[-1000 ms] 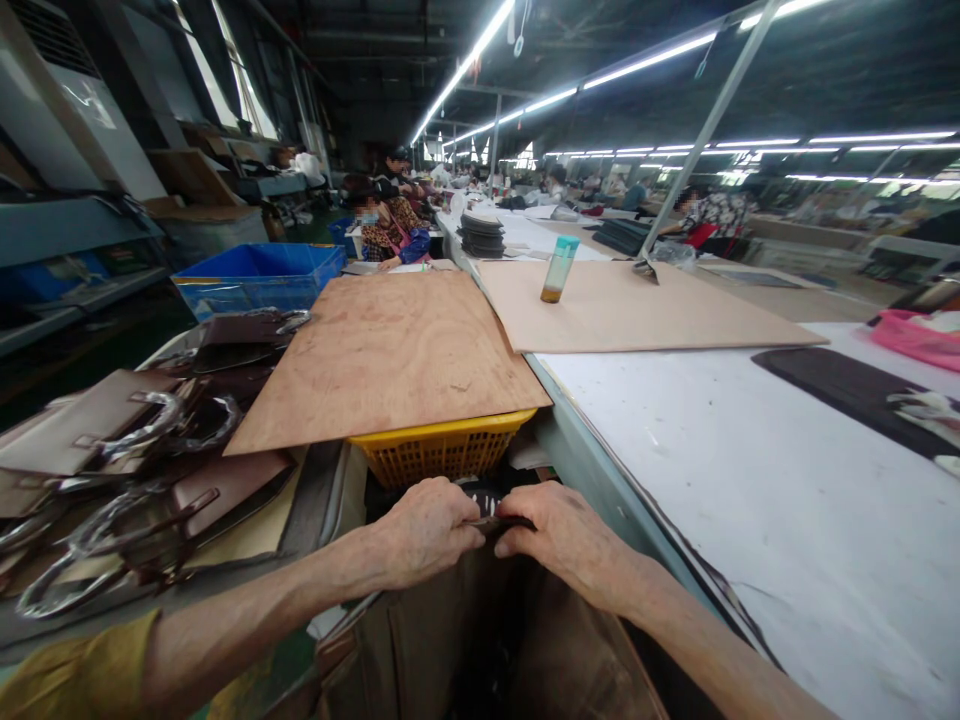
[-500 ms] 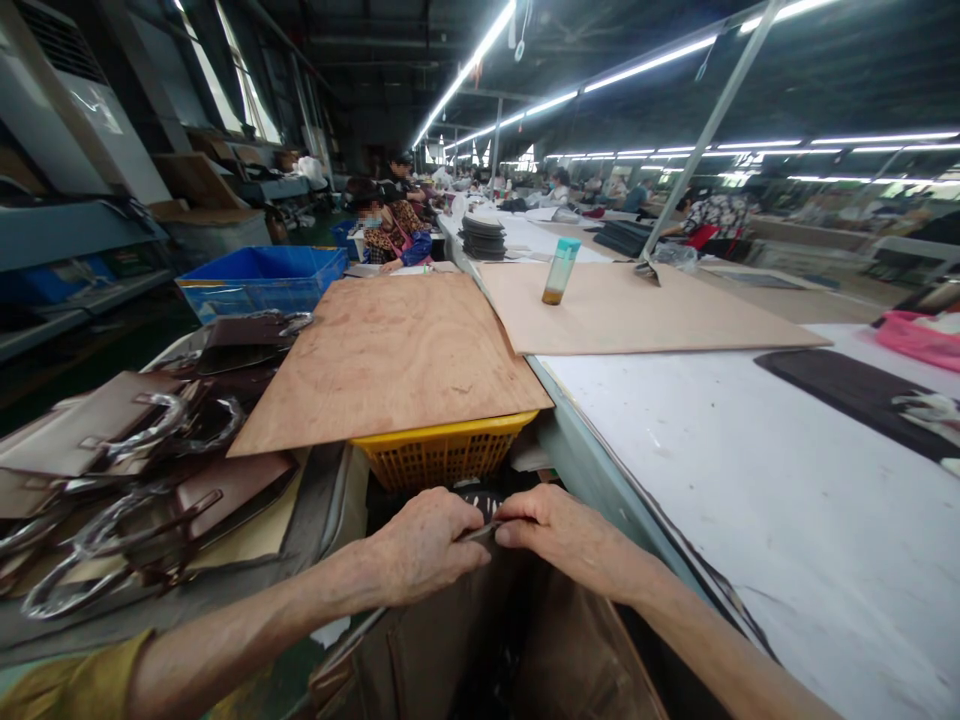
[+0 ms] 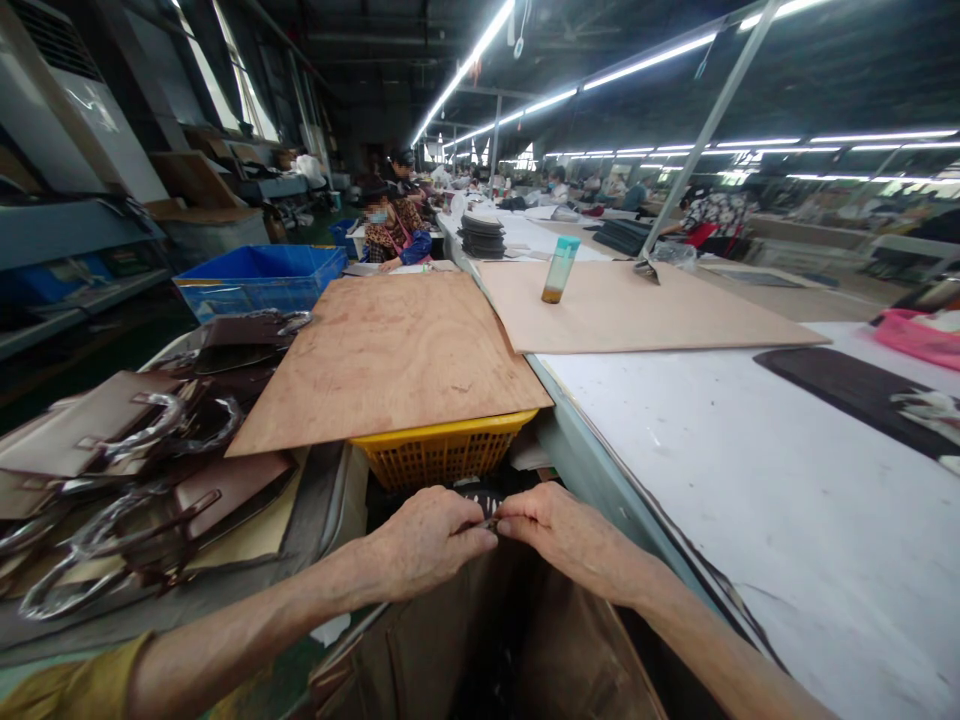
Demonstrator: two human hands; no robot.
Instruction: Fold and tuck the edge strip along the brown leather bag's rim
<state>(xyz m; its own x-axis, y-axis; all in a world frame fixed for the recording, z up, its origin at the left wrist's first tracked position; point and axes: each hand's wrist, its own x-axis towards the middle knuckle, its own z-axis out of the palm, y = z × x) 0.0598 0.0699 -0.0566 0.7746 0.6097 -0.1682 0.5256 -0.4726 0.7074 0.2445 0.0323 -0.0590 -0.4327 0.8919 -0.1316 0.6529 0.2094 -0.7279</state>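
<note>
My left hand (image 3: 431, 545) and my right hand (image 3: 566, 530) meet at the lower middle, above a brown open bag or box (image 3: 420, 655). Both have thumb and fingers pinched together, close to touching. Between the fingertips is a small bit of something brownish, too small to name. A dark item with white marks (image 3: 484, 500) shows just behind the fingertips.
A wooden board (image 3: 397, 350) lies over a yellow basket (image 3: 442, 455). Brown handbags (image 3: 90, 425) with wrapped handles are piled at left, near a blue crate (image 3: 262, 280). The white-topped table (image 3: 750, 480) at right bears a bottle (image 3: 561, 270) on a tan board. A person (image 3: 397, 235) sits beyond.
My left thumb has shifted slightly up and right, closer to the right fingertips. The thin greyish piece seen under it before is now mostly hidden.
</note>
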